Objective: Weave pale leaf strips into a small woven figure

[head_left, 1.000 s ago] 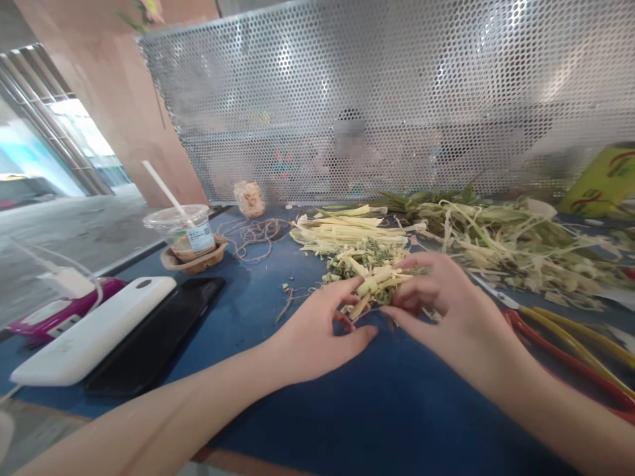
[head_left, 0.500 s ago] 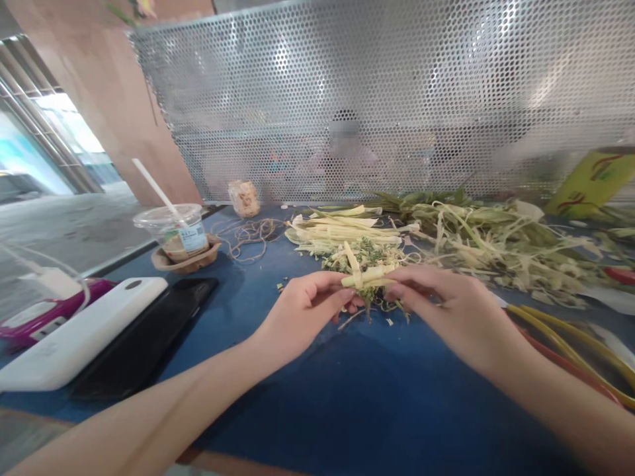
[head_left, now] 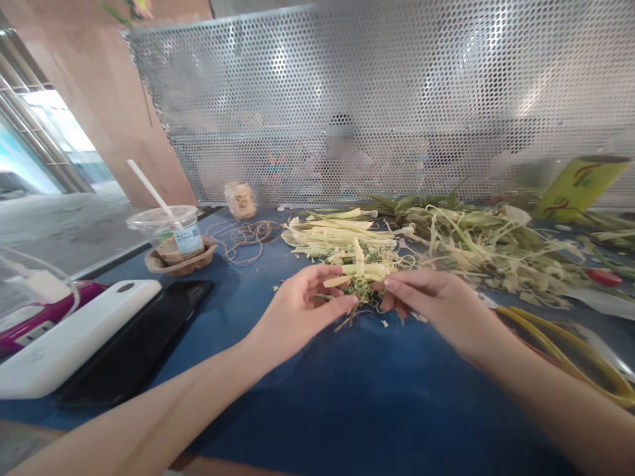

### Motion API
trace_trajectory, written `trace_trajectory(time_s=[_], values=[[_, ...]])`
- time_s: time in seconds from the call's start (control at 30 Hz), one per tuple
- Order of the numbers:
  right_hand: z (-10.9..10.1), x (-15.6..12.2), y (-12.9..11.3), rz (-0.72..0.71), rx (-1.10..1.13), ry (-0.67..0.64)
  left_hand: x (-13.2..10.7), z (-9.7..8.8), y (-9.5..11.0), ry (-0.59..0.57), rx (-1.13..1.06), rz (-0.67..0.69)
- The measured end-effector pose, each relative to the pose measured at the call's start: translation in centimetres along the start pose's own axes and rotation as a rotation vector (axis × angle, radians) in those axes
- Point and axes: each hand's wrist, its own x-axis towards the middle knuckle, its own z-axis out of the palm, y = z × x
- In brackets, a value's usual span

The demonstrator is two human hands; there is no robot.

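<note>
A small cross-shaped piece of folded pale yellow-green husk strips [head_left: 367,271], apparently corn husk, is held up above the table. My right hand [head_left: 436,297] pinches its right end between thumb and fingers. My left hand [head_left: 307,301] is at its other end, thumb apart from the fingers, with the strip's loose end crossing in front of the fingers. Whether those fingers touch it I cannot tell. Just behind lies a heap of green crumbly plant bits [head_left: 380,254]. Beyond that is a stack of flat pale husk strips [head_left: 332,233].
Loose dry husks [head_left: 476,241] spread over the right side, near yellow-handled scissors [head_left: 546,337] and a yellow-green box [head_left: 580,188]. Leftward are twine [head_left: 248,238], a plastic cup [head_left: 173,238], a black phone [head_left: 143,337] and a white slab [head_left: 84,334]. A perforated metal screen [head_left: 278,99] stands behind.
My left thumb has come away from the husk piece and its fingers have opened. The piece has turned slightly, and its left loose end now shows. My right hand keeps its pinch.
</note>
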Motion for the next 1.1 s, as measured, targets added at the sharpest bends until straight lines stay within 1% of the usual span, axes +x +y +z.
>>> trace_trajectory(time_s=[0.07, 0.17, 0.3, 0.37, 0.47, 0.53, 0.63, 0.77, 0.83, 0.9, 0.97, 1.03, 1.1], values=[[0.3, -0.1, 0.0, -0.003, 0.005, -0.039, 0.0, 0.2, -0.3, -0.069, -0.021, -0.007], [0.3, -0.2, -0.2, 0.004, -0.011, -0.113, 0.0, 0.3, -0.6, -0.142, 0.031, -0.006], [0.2, -0.2, -0.4, -0.01, 0.017, -0.141, -0.3, 0.3, -0.2, -0.175, 0.203, 0.03], [0.4, -0.3, -0.3, -0.023, 0.047, -0.18, -0.6, 0.5, 0.1, -0.192, 0.285, 0.049], [1.0, -0.4, -0.1, -0.037, 0.121, -0.242, -1.0, 0.8, 0.3, -0.193, 0.324, 0.052], [1.3, -0.6, -0.1, -0.028, 0.153, -0.23, -1.2, 1.0, 0.3, -0.181, 0.291, 0.043], [1.5, -0.9, -0.3, -0.004, 0.177, -0.182, -1.2, 1.1, 0.2, -0.172, 0.174, 0.008], [1.7, -1.1, -0.4, -0.03, 0.324, -0.134, -1.0, 1.5, 0.3, -0.128, 0.0, -0.07], [1.8, -1.0, -0.3, -0.043, 0.398, -0.118, -0.9, 1.8, 0.4, -0.099, -0.114, -0.081], [1.9, -0.9, 0.0, -0.045, 0.431, -0.098, -0.8, 2.0, 0.4, -0.097, -0.206, -0.069], [1.9, -0.7, 0.2, -0.026, 0.439, -0.086, -0.8, 2.0, 0.2, -0.122, -0.222, -0.059], [2.0, -0.5, 0.3, 0.007, 0.431, -0.084, -0.6, 2.0, -0.1, -0.154, -0.183, -0.055], [2.0, -0.4, 0.3, 0.024, 0.372, -0.074, -0.5, 1.8, -0.3, -0.174, -0.153, -0.051]])
